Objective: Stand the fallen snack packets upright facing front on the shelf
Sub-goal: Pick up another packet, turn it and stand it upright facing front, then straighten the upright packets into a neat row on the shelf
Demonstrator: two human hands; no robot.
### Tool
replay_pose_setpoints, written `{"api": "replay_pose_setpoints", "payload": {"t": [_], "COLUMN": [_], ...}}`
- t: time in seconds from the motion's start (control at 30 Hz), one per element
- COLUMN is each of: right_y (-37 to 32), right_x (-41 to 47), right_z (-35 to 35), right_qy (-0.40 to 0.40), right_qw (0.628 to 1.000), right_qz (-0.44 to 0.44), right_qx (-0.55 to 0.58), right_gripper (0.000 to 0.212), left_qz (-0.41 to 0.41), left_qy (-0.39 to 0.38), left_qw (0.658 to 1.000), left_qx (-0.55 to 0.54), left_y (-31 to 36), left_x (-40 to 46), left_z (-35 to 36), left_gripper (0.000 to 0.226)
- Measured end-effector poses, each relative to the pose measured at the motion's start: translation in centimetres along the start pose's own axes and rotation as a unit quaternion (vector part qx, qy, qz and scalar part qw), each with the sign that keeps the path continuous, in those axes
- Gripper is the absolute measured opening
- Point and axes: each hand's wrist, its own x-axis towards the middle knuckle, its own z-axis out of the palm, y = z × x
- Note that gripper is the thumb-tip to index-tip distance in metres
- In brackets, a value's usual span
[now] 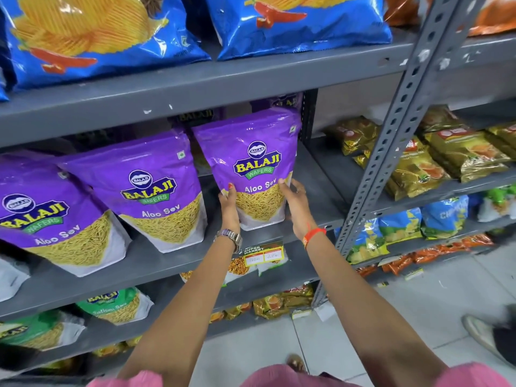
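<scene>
A purple Aloo Sev packet (251,152) stands upright on the grey shelf (156,263), front label toward me, at the right end of the row. My left hand (229,205) grips its lower left edge and my right hand (293,202) grips its lower right edge. Two more purple Aloo Sev packets stand to the left, the middle packet (150,188) and the left packet (53,216), both facing front and leaning back slightly. Further purple packets sit behind them in shadow.
Blue chip bags (301,20) fill the shelf above. A yellow price tag (264,254) hangs on the shelf's front edge. A perforated steel upright (391,141) divides off the neighbouring rack of gold and blue packets. Green packets (111,305) lie on the shelf below. Someone's shoe (483,331) is on the floor at right.
</scene>
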Motion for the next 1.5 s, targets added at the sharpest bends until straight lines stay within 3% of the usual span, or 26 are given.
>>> {"api": "replay_pose_setpoints", "payload": {"t": [0.13, 0.5, 0.7, 0.77, 0.87, 1.03, 1.23, 1.33, 1.43, 1.5], "right_y": [-0.5, -2.1, -1.8, -1.2, 0.7, 5.9, 7.4, 5.9, 5.0, 4.7], "right_x": [0.4, 1.7, 1.2, 0.7, -1.7, -6.9, -8.3, -7.6, -6.6, -6.1], "right_z": [-2.3, -6.3, -5.6, -4.3, -1.2, 5.7, 12.0, 14.6, 16.1, 16.7], "right_qy": [0.032, 0.107, 0.139, 0.185, 0.235, 0.176, -0.015, -0.058, -0.091, -0.099], "right_qw": [0.999, 0.994, 0.989, 0.98, 0.963, 0.972, 0.982, 0.987, 0.991, 0.991], "right_qz": [-0.01, -0.015, -0.045, -0.068, -0.101, -0.129, -0.134, -0.097, -0.038, -0.006], "right_qx": [0.0, 0.018, 0.003, -0.039, -0.078, -0.088, -0.132, -0.11, -0.09, -0.089], "right_gripper": [0.055, 0.053, 0.061, 0.071, 0.083, 0.078, 0.062, 0.059, 0.061, 0.066], "left_qz": [-0.008, -0.027, -0.012, 0.015, 0.119, 0.247, 0.288, 0.237, 0.219, 0.159], "left_qy": [-0.03, -0.059, -0.084, -0.083, -0.041, 0.084, 0.235, 0.231, 0.198, 0.176], "left_qw": [0.999, 0.998, 0.995, 0.995, 0.991, 0.965, 0.928, 0.943, 0.955, 0.97], "left_qx": [-0.019, -0.004, 0.047, 0.045, 0.053, 0.03, -0.02, -0.022, 0.032, 0.053], "left_y": [-0.3, -1.7, -1.8, -1.8, -2.1, -2.7, 0.2, 2.7, 4.8, 5.7], "left_x": [-0.5, -0.8, -0.5, -1.1, -2.8, -5.2, -5.0, -4.3, -3.1, -2.4], "left_z": [2.5, 7.7, 6.5, 5.7, 3.3, -4.4, -13.1, -15.3, -15.8, -16.2], "left_gripper": [0.049, 0.051, 0.031, 0.033, 0.033, 0.014, 0.019, 0.059, 0.055, 0.054]}}
